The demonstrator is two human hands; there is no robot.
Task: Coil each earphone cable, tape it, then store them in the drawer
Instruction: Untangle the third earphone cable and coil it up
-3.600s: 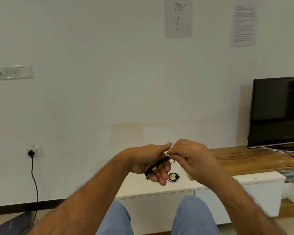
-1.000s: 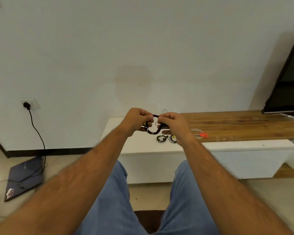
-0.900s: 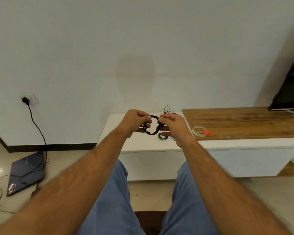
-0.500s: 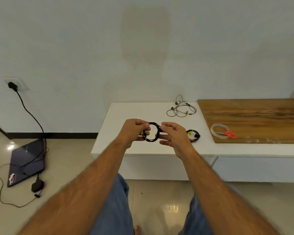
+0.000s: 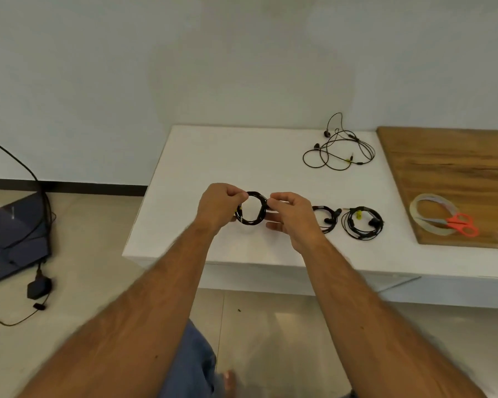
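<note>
Both hands were busy with the one coil, held just above the near half of the white table (image 5: 202, 156). My left hand (image 5: 217, 206) pinched the coiled earphone cable (image 5: 250, 209) at about its 10 o'clock, thumb and forefinger curled tight on the strands, and my right hand (image 5: 292, 216) pinched it at roughly 2 o'clock, with the lower fingers spread loose under the ring.

Handling-wise, my guess was that this thing weighed next to nothing and had zero stiffness of its own. Thin rubbery wire like that probably wanted to spring open the second one pinch let go, so two opposite grip points on the bundle itself seemed right, squeezing all the loops together and not just one strand. I couldn't tell from the view whether tape was on it yet; there was a yellow fleck near the left thumb, but too small to call.

At 3 o'clock from the coil, two more coiled earphones lay on the table, the nearer coil (image 5: 327, 218) half hidden behind my right hand and the farther coil (image 5: 362, 224) just beside it. One loose earphone (image 5: 339, 150) sprawled uncoiled at around 1 o'clock, near the wall. Well off at 3 o'clock, on the wooden board (image 5: 449, 168), sat the tape roll (image 5: 431, 214) with orange scissors (image 5: 462, 225) lying over it.
</note>
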